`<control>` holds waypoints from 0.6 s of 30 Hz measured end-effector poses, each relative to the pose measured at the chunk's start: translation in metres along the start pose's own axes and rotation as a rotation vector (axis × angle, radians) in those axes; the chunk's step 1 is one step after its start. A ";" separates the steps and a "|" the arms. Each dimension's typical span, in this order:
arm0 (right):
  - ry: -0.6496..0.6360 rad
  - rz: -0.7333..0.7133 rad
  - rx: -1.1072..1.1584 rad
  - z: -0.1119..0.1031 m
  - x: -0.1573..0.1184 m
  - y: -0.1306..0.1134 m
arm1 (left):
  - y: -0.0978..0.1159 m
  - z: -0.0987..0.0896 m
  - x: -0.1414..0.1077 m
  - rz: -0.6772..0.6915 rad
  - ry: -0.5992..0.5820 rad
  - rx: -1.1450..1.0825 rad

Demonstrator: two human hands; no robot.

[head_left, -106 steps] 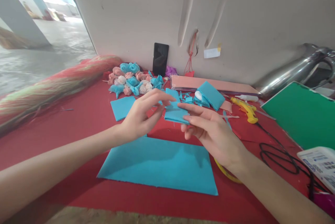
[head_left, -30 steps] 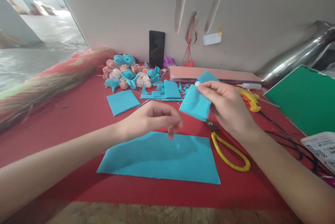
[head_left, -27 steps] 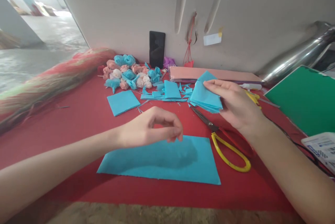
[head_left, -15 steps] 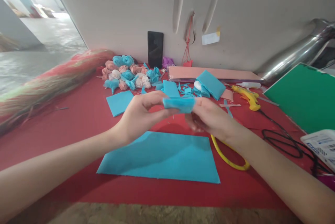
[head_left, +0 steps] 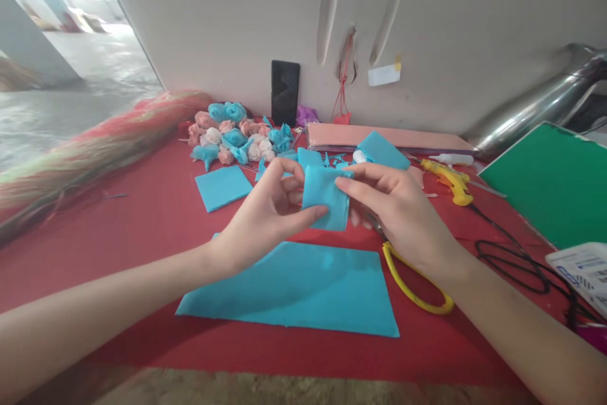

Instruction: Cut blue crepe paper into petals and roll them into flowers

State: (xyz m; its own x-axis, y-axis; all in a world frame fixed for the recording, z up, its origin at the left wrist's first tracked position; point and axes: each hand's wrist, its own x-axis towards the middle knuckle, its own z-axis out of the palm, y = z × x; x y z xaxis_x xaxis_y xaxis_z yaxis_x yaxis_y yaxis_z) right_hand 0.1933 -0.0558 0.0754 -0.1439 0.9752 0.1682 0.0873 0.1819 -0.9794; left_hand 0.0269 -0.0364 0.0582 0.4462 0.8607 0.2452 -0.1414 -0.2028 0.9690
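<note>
A small folded blue paper piece (head_left: pixel 327 193) is held upright between both hands. My left hand (head_left: pixel 268 218) pinches its left and lower edge, thumb in front. My right hand (head_left: pixel 401 212) grips its upper right corner between thumb and fingers. Below them a large blue sheet (head_left: pixel 294 288) lies flat on the red table (head_left: pixel 142 228). Scissors with yellow handles (head_left: pixel 420 301) lie beside the sheet, partly under my right hand.
Behind the hands are a pile of paper flowers (head_left: pixel 234 138), a folded blue square (head_left: pixel 222 187), a black phone (head_left: pixel 285 92) and a pink strip (head_left: pixel 389 138). To the right are a yellow glue gun (head_left: pixel 450 181), its black cable and a green board (head_left: pixel 550 184).
The small blue piece has turned from nearly edge-on to showing its broad face. My right fingers have shifted onto its upper right corner.
</note>
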 end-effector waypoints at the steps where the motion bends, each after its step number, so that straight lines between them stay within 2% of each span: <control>1: 0.007 0.005 0.000 -0.001 0.001 0.001 | 0.000 0.000 -0.001 0.032 0.004 -0.007; 4: 0.013 -0.002 -0.005 -0.003 0.004 0.002 | 0.002 0.000 -0.002 0.087 -0.028 0.109; 8: 0.008 0.005 0.009 -0.002 0.004 0.004 | 0.002 -0.003 -0.001 0.040 -0.037 0.350; 13: -0.028 0.021 0.006 0.000 0.003 0.001 | 0.000 -0.005 0.000 -0.027 -0.031 0.354; 16: 0.023 -0.039 -0.139 -0.005 0.002 -0.010 | 0.003 -0.004 -0.001 -0.029 -0.008 0.354; 18: 0.091 -0.097 -0.397 -0.016 0.001 -0.017 | 0.006 -0.004 -0.002 -0.012 0.018 0.370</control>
State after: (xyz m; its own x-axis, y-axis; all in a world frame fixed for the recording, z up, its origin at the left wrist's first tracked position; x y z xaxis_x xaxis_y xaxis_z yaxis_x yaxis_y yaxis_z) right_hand 0.2071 -0.0557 0.0943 -0.0844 0.9551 0.2839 0.4537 0.2905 -0.8424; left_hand 0.0220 -0.0373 0.0631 0.4296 0.8714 0.2368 0.1939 -0.3451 0.9183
